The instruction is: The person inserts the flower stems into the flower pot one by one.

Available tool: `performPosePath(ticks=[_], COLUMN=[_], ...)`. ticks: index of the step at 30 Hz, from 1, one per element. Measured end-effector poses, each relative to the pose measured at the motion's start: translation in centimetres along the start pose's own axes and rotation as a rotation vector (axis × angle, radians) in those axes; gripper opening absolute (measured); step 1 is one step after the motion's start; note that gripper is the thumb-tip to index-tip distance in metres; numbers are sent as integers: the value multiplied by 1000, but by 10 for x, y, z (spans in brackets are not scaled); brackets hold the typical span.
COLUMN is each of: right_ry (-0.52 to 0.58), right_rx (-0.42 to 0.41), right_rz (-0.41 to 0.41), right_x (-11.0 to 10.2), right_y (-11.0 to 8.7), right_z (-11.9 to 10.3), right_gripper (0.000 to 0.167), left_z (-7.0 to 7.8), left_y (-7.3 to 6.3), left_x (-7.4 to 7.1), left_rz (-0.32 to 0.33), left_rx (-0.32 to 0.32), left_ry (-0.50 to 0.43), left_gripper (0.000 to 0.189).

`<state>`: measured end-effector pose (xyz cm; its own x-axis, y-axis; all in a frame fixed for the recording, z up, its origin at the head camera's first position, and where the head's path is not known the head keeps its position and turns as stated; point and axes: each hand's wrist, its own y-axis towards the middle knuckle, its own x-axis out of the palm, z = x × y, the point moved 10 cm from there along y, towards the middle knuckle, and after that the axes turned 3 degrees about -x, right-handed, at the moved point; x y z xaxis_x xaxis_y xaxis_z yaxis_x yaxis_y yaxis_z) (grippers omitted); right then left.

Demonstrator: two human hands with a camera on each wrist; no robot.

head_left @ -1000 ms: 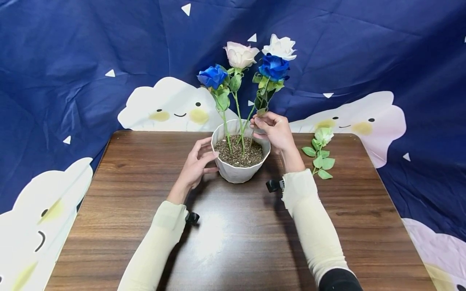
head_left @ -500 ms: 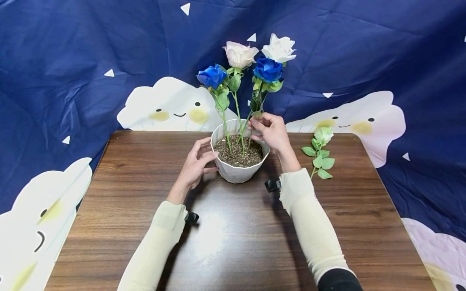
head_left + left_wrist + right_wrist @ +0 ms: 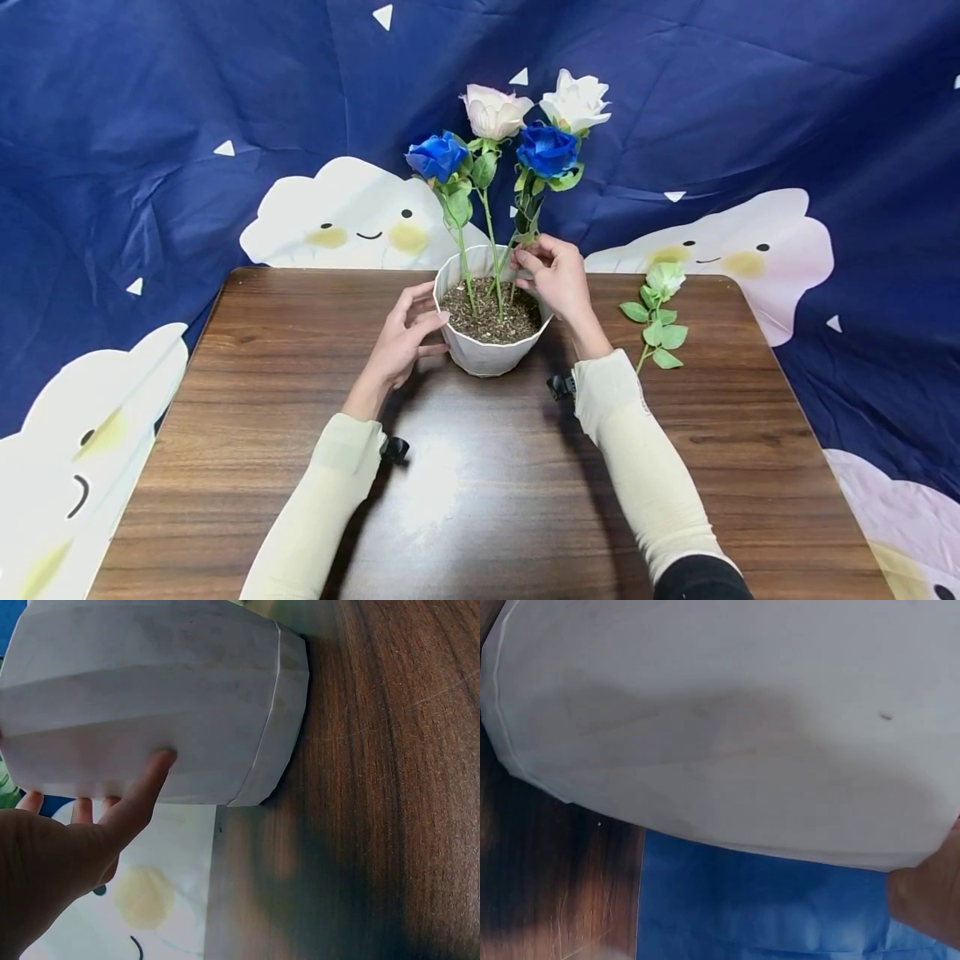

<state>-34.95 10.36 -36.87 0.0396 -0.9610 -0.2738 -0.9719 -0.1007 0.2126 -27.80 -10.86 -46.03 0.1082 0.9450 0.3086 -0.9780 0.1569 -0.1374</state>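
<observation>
A white faceted flowerpot [image 3: 491,357] filled with soil stands at the table's back middle. My left hand [image 3: 401,337] rests spread against its left side; in the left wrist view its fingers [image 3: 142,799] touch the wall. With my right hand [image 3: 558,275] I pinch the stem of a blue rose [image 3: 547,150] over the pot's right side; the stem's lower end reaches down by the soil. Another blue rose [image 3: 437,157], a pale pink rose [image 3: 495,112] and a white rose [image 3: 576,102] stand in the pot. The right wrist view is mostly pot wall [image 3: 727,750].
On the table [image 3: 480,500] to the right of the pot lies a whitish-green rose [image 3: 663,282] with leaves. A dark blue cloth [image 3: 187,92] with smiling clouds hangs behind the table.
My right hand has moved slightly left and down with the blue rose, whose bloom has shifted left and lower, clear of the white one. The left hand and the pot have stayed put.
</observation>
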Motion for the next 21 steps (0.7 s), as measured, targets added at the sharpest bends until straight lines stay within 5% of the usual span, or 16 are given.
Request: performPosePath(ticks=[7,21], right_ry=[-187,18], right_rx=[-61,-2], right_rz=[25,47], right_x=[-2,-7], right_y=[-2,-3], right_z=[-4,-1], right_gripper=[10,17], left_z=[-1,2], left_y=[0,-1], left_x=[0,1], left_rz=[-2,-7], left_rx=[-4,-2], left_ry=[6,2], left_gripper=[60,61])
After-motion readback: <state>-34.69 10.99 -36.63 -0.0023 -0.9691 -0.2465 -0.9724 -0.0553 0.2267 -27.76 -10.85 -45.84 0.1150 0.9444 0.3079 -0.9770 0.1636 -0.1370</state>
